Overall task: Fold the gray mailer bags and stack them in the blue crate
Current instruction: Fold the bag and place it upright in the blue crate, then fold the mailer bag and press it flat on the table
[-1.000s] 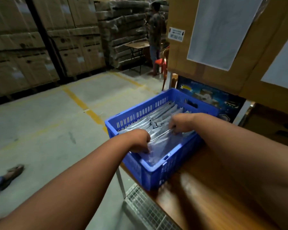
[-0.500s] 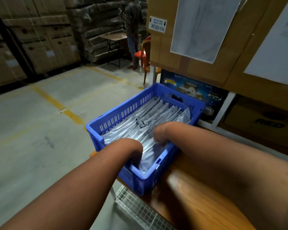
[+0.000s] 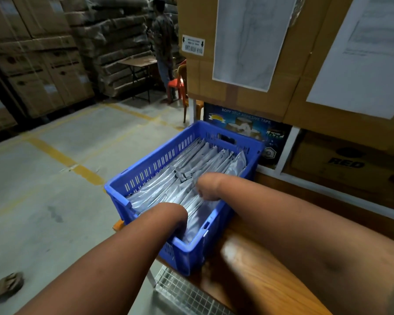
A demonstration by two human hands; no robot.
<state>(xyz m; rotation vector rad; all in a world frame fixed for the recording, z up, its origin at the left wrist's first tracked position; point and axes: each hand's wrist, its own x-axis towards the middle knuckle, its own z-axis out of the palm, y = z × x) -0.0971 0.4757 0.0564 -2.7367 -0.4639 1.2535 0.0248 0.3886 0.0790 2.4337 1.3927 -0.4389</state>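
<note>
A blue crate [image 3: 146, 164] sits on the corner of a wooden table [image 3: 248, 269]. Folded gray mailer bags [image 3: 209, 155] stand on edge in rows inside it. My left hand [image 3: 176, 212] reaches down into the crate's near end, and my wrist hides its fingers. My right hand [image 3: 206, 187] is over the middle of the crate. Its fingers curl down onto the top edge of a gray bag among the others.
Cardboard boxes [image 3: 282, 98] with taped paper sheets rise just behind the crate, above a dark tape box [image 3: 248, 128]. A wire mesh shelf [image 3: 180, 292] hangs below the table. On the left is concrete floor, with a person [image 3: 164, 42] and a red chair [image 3: 176, 83] far back.
Both hands have sunk lower into the crate's near end, and the bag they held has gone down among the others. My head has turned slightly right.
</note>
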